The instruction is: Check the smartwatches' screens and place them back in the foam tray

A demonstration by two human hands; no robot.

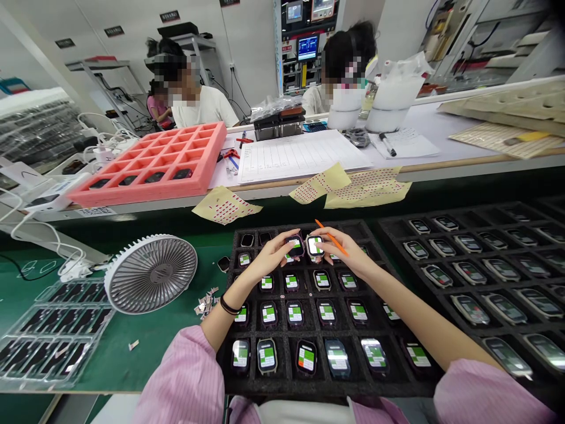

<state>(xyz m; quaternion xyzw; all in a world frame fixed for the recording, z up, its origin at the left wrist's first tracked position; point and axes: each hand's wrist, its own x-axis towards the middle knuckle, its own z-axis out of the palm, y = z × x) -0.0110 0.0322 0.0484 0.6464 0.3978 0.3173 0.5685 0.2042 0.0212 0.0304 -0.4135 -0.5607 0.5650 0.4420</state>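
Note:
My left hand [281, 248] is closed on a dark smartwatch body [295, 245] whose screen is partly lit white and green. Right beside it, my right hand [338, 250] grips a lighter-rimmed smartwatch body [315, 245] with a lit screen. An orange stick-like tool [332, 238] is also tucked in the right hand's fingers. Both hands are over the far rows of a black foam tray [282, 380]. Strapless watch bodies with green-and-white screens lie in its compartments, such as a watch [266, 357] in the nearest row. Compartments under my hands are partly hidden.
A second black tray [424, 306] of watches lies at right. At left are a round fan [161, 274], small loose pieces [205, 302] and clear plastic trays [53, 330]. The shelf ahead holds a pink foam tray [194, 182] and paper sheets [300, 154]. Two people [198, 106] sit beyond, among others.

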